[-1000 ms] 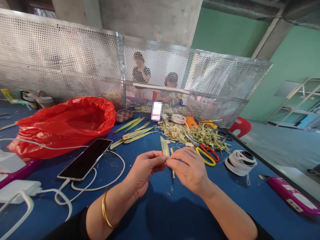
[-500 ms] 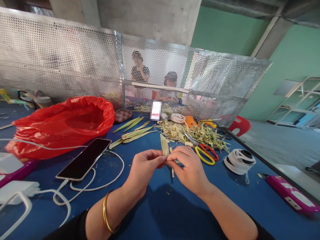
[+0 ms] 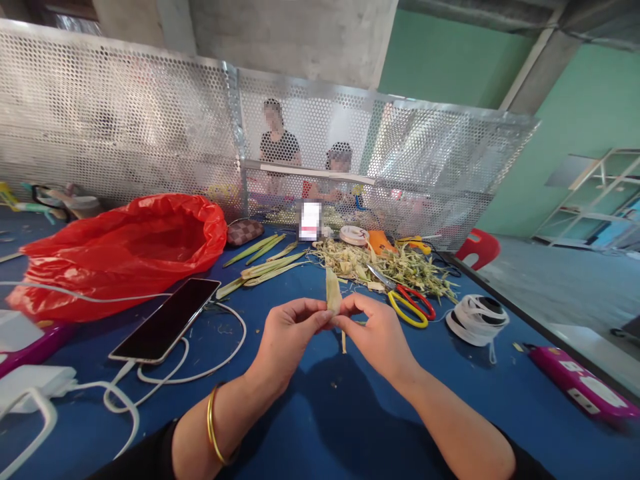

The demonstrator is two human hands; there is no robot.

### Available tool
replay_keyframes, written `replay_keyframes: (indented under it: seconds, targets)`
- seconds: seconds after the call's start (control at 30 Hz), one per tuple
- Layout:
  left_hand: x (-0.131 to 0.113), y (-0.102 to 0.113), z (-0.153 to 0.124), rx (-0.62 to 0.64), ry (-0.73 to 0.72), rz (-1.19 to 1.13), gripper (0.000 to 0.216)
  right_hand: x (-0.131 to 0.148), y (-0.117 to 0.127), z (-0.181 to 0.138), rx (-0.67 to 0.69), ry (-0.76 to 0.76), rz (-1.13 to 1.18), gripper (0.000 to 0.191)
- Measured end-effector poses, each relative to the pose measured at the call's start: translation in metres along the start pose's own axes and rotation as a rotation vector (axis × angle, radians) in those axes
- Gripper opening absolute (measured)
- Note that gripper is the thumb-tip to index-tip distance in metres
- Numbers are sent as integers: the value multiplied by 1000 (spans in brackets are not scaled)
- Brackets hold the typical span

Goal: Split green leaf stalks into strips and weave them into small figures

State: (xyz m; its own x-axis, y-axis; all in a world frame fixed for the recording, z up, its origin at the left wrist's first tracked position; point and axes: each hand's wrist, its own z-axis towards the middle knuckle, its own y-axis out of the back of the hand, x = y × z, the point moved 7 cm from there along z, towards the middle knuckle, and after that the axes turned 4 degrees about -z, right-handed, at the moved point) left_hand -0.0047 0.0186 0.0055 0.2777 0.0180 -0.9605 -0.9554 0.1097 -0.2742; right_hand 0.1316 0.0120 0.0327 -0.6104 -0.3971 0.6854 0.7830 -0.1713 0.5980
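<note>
Both hands pinch the base of one flat, pale yellow-green leaf strip.
The left hand pinches the lower end of the flat, pale yellow-green leaf strip between thumb and forefinger, the strip standing nearly upright above the blue tabletop. The right hand has changed its hold: its forefinger, curled over a moment ago, now rises beside the strip while its thumb comes in low, so the piece appears gripped from both sides; what lies between the fingertips is hidden. A thin, straw-coloured sliver shows below the right fingers. Beyond lie a heap of pale green plant scraps and, nearer the right hand, steel scissors with red and yellow handles.
</note>
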Motion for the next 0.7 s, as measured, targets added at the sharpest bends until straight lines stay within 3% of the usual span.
replay_keyframes:
  seconds: [0.2,0.53,0.7]
  targets:
    - [2,4,1,-46,-22,125,12,-2,2,0,-76,16,-31,15]
    - [2,1,2,19,51,30,16,-3,-2,0,72,-43,65,16]
    - [3,1,3,42,72,42,12,-7,-8,3,162,-107,229,16]
